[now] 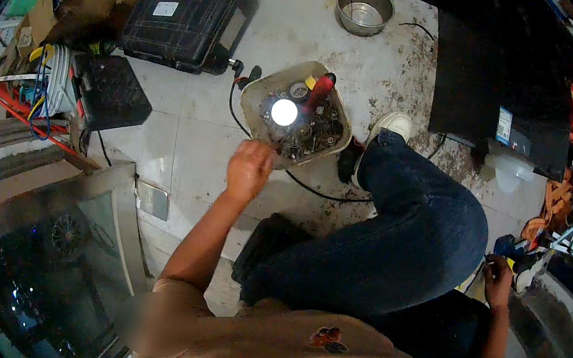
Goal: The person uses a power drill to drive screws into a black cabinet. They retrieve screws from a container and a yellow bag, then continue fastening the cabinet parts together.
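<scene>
A squarish off-white bin point(338, 158) stands on the floor before me, full of small dark metal parts. A bright lit round lamp point(284, 112) glares among them, washing out what is around it. A red-and-black handle point(321, 89) sticks up from the parts. My left hand point(250, 171) is closed at the bin's near left rim, fingertips hidden behind the knuckles. Far to the right, my right hand point(497, 280) has its fingers closed beside my knee, near a small blue-and-black thing point(507, 246). What they hold is too small and dark to make out.
A black hard case point(186, 17) and a smaller black case point(111, 94) lie at the left. Behind the bin sits a metal bowl point(364, 10). A black cable point(328, 195) runs along the floor by my shoe point(393, 124). A glass door point(61, 243) is at lower left.
</scene>
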A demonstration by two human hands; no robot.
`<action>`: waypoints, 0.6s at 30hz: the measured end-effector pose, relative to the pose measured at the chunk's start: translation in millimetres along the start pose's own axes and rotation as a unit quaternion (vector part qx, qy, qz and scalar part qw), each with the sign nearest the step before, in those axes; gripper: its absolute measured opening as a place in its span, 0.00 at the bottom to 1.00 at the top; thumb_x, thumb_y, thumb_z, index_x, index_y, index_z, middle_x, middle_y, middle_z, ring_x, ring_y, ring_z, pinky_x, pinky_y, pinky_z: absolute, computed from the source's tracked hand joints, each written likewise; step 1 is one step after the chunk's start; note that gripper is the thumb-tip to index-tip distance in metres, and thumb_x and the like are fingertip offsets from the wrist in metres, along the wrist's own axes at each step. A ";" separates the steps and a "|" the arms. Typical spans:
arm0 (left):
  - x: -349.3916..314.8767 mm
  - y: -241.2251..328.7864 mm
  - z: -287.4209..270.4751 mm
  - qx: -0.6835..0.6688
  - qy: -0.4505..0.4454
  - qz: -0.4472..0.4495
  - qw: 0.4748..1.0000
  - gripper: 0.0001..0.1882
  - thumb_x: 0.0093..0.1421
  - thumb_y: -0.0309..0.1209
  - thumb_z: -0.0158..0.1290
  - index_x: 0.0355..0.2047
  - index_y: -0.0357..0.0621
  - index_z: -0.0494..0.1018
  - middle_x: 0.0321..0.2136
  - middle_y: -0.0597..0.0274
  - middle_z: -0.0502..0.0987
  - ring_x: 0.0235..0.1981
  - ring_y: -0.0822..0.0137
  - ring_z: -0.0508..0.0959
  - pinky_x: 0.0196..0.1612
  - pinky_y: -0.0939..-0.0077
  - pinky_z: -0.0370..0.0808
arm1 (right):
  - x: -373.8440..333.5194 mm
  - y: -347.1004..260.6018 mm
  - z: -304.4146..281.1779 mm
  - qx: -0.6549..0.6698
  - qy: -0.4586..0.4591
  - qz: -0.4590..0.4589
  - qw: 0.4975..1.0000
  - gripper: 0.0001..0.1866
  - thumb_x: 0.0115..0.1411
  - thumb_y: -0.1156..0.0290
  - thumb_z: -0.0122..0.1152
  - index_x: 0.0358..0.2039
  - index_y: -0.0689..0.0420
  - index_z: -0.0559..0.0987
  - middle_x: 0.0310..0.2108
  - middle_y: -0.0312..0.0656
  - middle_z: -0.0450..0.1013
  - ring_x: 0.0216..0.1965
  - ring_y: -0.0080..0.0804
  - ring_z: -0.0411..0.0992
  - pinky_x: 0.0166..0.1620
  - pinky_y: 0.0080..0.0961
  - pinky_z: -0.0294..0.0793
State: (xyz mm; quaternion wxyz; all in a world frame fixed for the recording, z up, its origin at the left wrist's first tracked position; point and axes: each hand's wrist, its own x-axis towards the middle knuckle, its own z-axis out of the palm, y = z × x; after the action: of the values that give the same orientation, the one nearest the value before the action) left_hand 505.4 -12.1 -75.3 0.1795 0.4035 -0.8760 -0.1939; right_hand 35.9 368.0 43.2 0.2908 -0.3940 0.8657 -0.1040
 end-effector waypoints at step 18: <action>37.2 -51.7 -26.2 -0.138 -0.027 -0.133 0.981 0.21 0.49 0.24 0.56 0.46 0.41 0.71 0.41 0.51 0.73 0.39 0.53 0.76 0.43 0.66 0.72 | -23.5 -6.2 0.9 0.013 0.047 -0.020 0.999 0.09 0.54 0.82 0.53 0.38 0.62 0.73 0.31 0.42 0.72 0.29 0.28 0.69 0.35 0.24 0.68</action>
State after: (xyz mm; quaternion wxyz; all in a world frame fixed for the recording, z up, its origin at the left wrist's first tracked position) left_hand 528.0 -77.0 -72.0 0.1824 0.4822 -0.7838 -0.3463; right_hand 52.5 381.3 55.0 0.2530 -0.4017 0.8690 -0.1394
